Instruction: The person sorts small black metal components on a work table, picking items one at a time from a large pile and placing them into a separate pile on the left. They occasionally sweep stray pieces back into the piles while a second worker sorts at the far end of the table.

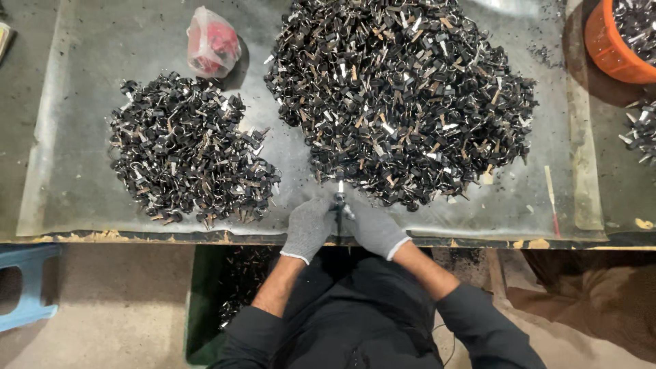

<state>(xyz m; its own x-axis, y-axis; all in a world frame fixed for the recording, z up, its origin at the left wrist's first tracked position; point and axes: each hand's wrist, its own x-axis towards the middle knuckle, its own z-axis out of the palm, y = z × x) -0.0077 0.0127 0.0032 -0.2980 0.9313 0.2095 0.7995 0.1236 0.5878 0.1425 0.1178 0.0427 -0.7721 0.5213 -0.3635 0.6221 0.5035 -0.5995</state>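
Both my hands wear grey gloves and meet at the table's front edge. My left hand (309, 229) and my right hand (372, 229) pinch one small black part with a metal tip (339, 198) between them, held upright. Just beyond it lies a large heap of small black and metal parts (403, 96). A smaller heap of the same parts (188, 157) lies to the left of my hands.
A grey sheet (89, 82) covers the table. A clear bag with red contents (212, 42) sits at the back. An orange tub of parts (615, 41) stands back right. A thin stick (552, 198) lies at right. A blue stool (27, 280) and green bin (205, 301) are below.
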